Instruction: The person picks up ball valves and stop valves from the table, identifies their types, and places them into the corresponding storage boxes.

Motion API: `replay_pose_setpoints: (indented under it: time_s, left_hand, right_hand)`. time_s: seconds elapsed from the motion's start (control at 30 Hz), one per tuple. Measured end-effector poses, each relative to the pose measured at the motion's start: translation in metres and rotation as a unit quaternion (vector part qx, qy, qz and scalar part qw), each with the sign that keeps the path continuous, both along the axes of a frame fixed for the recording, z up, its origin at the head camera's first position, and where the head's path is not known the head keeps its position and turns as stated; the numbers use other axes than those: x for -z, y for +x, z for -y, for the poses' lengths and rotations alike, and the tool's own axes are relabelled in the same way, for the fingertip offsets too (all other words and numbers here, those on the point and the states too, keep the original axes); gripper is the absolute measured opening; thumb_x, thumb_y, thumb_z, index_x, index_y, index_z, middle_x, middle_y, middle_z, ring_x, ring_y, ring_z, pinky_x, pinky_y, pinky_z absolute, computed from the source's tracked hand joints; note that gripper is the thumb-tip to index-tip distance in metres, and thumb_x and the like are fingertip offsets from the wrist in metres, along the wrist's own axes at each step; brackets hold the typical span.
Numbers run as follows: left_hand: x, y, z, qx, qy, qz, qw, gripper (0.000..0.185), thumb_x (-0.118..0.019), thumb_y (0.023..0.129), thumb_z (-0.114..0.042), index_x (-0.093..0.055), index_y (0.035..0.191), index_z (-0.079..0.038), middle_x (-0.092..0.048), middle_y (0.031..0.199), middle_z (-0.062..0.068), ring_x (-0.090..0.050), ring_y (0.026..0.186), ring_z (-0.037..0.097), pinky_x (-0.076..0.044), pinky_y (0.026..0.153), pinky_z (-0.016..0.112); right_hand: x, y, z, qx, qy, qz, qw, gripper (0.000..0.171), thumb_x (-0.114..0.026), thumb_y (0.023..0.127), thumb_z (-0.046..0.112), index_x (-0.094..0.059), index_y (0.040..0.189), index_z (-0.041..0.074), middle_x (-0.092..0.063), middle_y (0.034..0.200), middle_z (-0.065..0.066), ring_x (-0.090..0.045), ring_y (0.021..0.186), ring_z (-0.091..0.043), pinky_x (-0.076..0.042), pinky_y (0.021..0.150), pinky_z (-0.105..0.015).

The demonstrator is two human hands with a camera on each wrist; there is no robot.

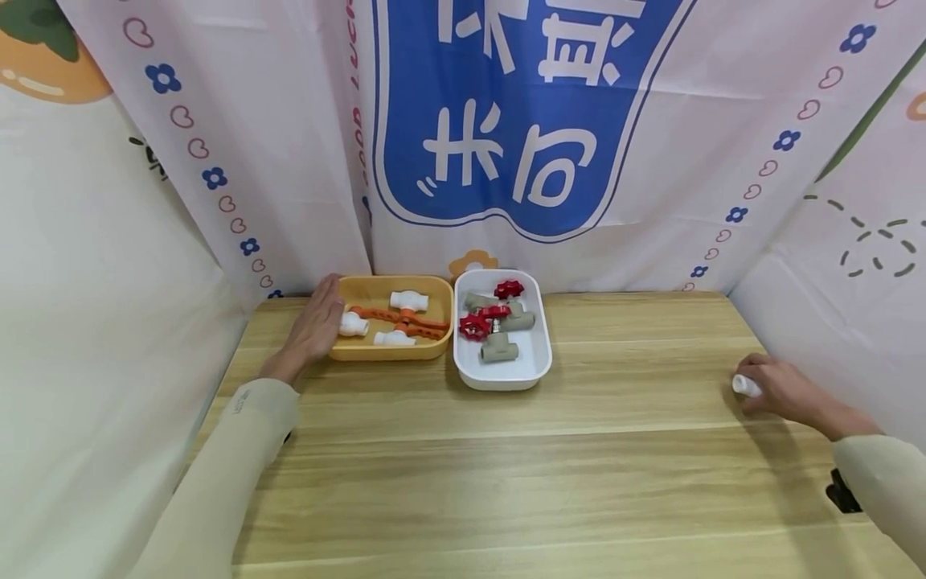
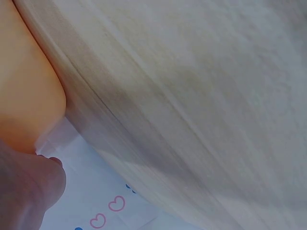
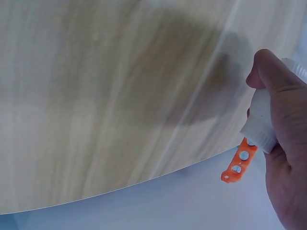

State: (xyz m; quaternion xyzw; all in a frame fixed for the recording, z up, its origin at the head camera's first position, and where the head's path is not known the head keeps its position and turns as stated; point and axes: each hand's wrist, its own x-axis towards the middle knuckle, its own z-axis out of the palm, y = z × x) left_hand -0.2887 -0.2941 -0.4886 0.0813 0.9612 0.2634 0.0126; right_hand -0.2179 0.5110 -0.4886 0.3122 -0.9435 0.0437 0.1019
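My right hand grips a white plastic ball valve over the right end of the table. From the valve, an orange lever handle with holes sticks out below the fingers in the right wrist view. At the left, my left hand lies with straight fingers along the side of a yellow tray. Inside that tray are white ball valves with orange levers. In the left wrist view only part of the hand shows beside the tray's outer wall.
A white tray stands right beside the yellow one, holding grey pipe valves with red handwheels. Both sit at the back edge of the wooden table. Printed cloth hangs behind and along the sides.
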Motion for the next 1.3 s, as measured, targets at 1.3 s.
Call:
replay_pose_setpoints:
  time_s: [1.3]
  left_hand:
    - [0.003,0.0,0.0,-0.005,0.003,0.001,1.0,0.063,-0.009,0.116,-0.037,0.009,0.167,-0.003,0.013,0.177,0.013,0.012,0.164,0.034,0.003,0.132,0.056]
  right_hand:
    - [-0.076,-0.044,0.118,-0.051,0.017,0.031,0.998,0.032,-0.093,0.066,0.004,-0.073,0.092,0.007,-0.071,0.102,-0.013,-0.067,0.085,-0.025,-0.057,0.069,-0.043]
